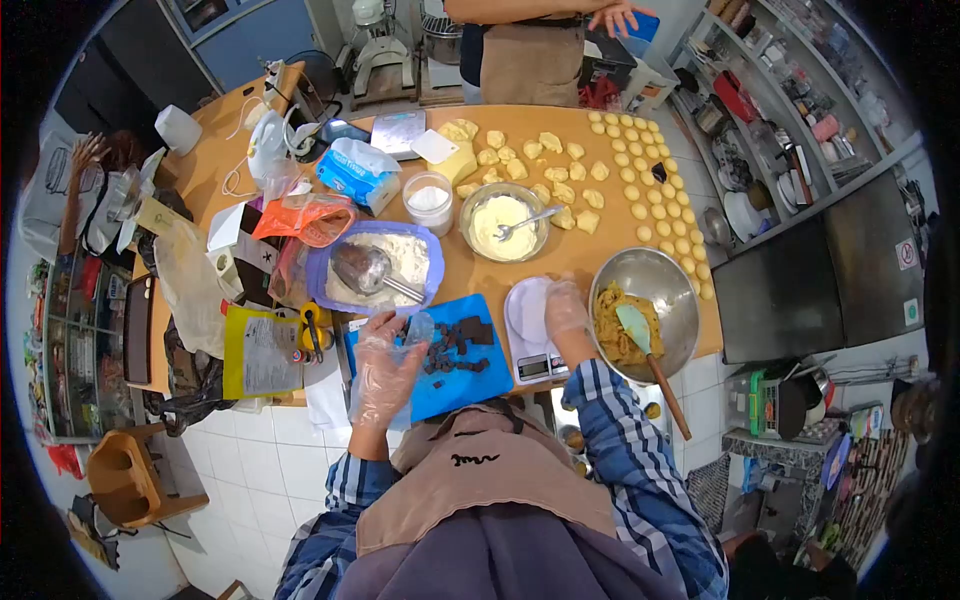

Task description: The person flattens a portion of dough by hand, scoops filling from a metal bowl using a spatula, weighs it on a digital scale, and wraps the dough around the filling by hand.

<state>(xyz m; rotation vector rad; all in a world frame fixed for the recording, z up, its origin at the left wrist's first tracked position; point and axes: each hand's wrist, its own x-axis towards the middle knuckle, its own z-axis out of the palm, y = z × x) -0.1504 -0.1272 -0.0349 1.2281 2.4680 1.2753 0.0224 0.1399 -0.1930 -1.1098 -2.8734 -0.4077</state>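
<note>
My left hand (385, 372), in a clear plastic glove, is over the left edge of a blue board (440, 395), its fingers curled beside a small clear cup (419, 328). Dark chocolate pieces (462, 345) lie on the board. My right hand (567, 312), gloved too, is at the right side of a white kitchen scale (528, 330); what its fingers hold, if anything, is hidden. Just right of that hand stands a metal bowl (682, 290) of yellow-brown dough (610, 325) with a spatula (640, 335) in it.
Behind are a purple flour tub (436, 262) with a metal scoop (362, 268), a bowl of cream (500, 222) with a fork, and a white jar (429, 200). Dough lumps (532, 149) and rows of dough balls (640, 211) lie at the back right. A person (530, 60) stands across the table.
</note>
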